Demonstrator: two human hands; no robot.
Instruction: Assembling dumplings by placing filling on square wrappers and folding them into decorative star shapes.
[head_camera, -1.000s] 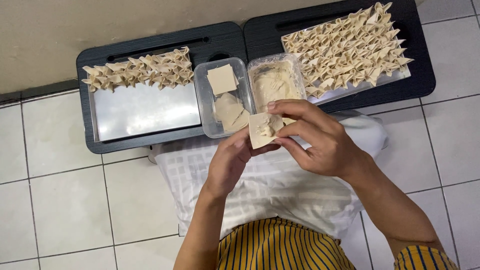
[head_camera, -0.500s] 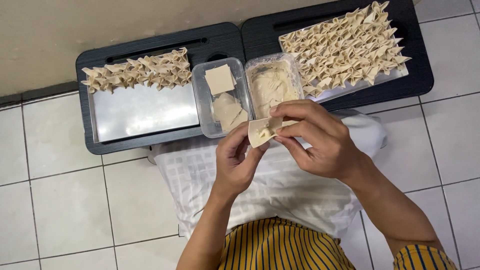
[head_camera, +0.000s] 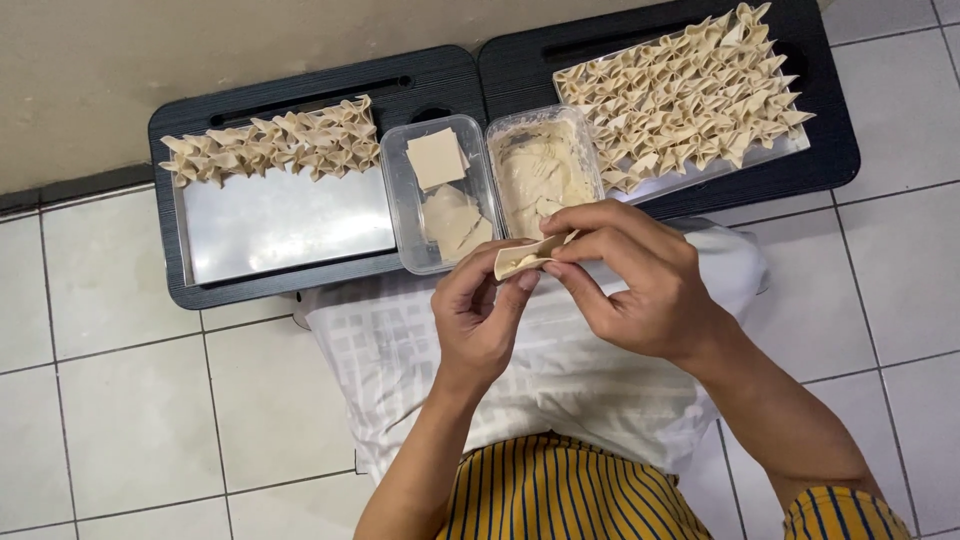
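Observation:
Both hands hold one pale dumpling wrapper (head_camera: 522, 259), folded over on itself. My left hand (head_camera: 480, 318) pinches its lower left edge and my right hand (head_camera: 632, 280) grips its right end from above. Just beyond the hands stand two clear plastic tubs: the left tub (head_camera: 400, 200) holds square wrappers (head_camera: 437, 158), the right tub (head_camera: 592, 150) holds pale filling paste (head_camera: 535, 172).
A metal tray (head_camera: 280, 225) on the left black board (head_camera: 300, 85) carries a row of folded dumplings (head_camera: 270, 145) along its far edge. The right tray (head_camera: 790, 148) is packed with several folded dumplings (head_camera: 680, 95). A white checked cloth (head_camera: 400, 370) covers my lap; tiled floor lies around.
The wrapper was lying open and flat in my fingers; it is now folded over into a narrow strip, and both hands have closed in on it.

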